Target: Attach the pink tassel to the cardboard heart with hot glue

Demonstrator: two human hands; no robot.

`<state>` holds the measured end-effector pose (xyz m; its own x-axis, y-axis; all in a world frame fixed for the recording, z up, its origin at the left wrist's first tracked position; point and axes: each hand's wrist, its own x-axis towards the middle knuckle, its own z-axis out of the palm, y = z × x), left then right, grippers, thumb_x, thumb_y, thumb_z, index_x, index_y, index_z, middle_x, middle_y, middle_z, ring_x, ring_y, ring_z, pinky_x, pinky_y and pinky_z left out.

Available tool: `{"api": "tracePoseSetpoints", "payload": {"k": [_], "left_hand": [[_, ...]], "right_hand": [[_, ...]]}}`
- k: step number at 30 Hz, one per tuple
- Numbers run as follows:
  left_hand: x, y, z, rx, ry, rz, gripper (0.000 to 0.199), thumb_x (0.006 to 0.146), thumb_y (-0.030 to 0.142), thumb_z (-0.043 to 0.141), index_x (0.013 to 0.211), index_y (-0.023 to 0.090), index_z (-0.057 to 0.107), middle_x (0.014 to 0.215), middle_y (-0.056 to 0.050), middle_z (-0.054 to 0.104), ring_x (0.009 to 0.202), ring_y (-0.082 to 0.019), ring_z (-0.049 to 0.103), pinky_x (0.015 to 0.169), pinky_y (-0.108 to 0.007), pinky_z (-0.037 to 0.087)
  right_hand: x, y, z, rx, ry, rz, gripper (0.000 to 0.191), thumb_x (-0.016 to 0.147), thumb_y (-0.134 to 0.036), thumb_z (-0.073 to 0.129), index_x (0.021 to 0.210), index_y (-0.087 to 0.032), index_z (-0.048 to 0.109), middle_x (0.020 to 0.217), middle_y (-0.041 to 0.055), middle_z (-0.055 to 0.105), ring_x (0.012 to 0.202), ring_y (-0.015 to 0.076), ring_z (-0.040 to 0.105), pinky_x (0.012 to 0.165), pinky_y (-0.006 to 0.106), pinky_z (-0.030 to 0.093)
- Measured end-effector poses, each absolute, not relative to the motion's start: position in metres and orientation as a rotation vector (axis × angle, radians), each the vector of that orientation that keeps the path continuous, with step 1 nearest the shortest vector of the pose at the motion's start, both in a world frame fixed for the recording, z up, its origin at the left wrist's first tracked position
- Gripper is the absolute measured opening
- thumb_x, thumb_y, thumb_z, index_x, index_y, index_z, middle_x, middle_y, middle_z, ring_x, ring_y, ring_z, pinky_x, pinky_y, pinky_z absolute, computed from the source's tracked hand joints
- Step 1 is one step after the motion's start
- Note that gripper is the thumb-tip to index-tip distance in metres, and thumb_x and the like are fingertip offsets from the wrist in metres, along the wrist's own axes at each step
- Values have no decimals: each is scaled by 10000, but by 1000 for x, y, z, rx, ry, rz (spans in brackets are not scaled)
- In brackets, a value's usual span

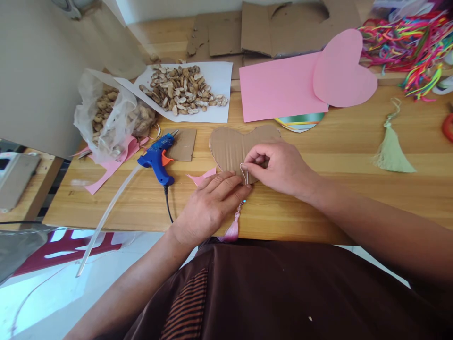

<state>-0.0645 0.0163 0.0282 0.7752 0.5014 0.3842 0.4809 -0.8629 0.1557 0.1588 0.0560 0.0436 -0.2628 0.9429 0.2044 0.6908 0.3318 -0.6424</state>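
Observation:
A brown cardboard heart [228, 148] lies on the table in front of me, its lower part covered by my hands. My right hand [278, 165] is closed above it, thumb and finger pinching the thin white cord loop [242, 169] of a pink tassel. The pink tassel [231, 230] hangs toward the table's front edge, with small shiny beads above it. My left hand [210, 203] lies flat over the heart's lower edge, fingers stretched out, its thumb side against the cord. A pink paper scrap [201, 177] sits beside the left fingers.
Left of the heart lies a blue glue gun [157, 156] with its cable. Pistachio-like shells [184, 87] rest on white paper behind it, beside a plastic bag [102, 115]. Pink paper [279, 87], a pink paper heart [345, 71], a pale green tassel [391, 148] and colourful cords [410, 52] are further right.

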Motion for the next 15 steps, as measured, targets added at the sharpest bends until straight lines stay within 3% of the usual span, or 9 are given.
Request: {"api": "tracePoseSetpoints", "payload": {"k": [15], "left_hand": [[-64, 17, 28, 2912, 801, 648, 330, 1039, 196, 530, 1343, 123, 634, 1299, -135, 703, 1279, -290, 620, 1100, -461, 511]], "right_hand": [[158, 57, 42, -1364, -2015, 608, 102, 787, -126, 736, 725, -203, 707, 706, -2, 696, 701, 156, 603, 680, 303, 440]]}}
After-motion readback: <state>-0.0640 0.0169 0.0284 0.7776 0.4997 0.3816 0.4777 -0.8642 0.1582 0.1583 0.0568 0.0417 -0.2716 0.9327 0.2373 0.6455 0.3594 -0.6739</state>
